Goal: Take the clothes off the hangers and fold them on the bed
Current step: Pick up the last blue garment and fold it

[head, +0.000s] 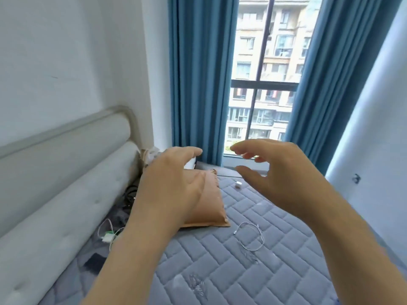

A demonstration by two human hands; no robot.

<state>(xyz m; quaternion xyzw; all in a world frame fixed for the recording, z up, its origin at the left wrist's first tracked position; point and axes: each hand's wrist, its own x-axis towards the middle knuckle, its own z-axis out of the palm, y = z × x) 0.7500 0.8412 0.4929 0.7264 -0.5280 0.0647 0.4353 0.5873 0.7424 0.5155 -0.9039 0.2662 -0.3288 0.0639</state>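
A padded white headboard (55, 172) lines the left side of the bed (220, 271), with a tangle of cables (110, 234) at its base. The person's left hand (169, 179) hovers above a tan pillow (211, 205), fingers loosely curved, holding nothing. A small white plug (238, 185) and a coiled white cable (251, 236) lie apart on the grey quilted bed, between the two arms. The right hand (279, 172) is raised beside the left, fingers spread and gently bent, also empty. Behind, blue curtains (198, 84) frame a window (263, 84) facing an apartment block (248, 51). A stitched mark (198, 282) on the bed is too blurred to read.
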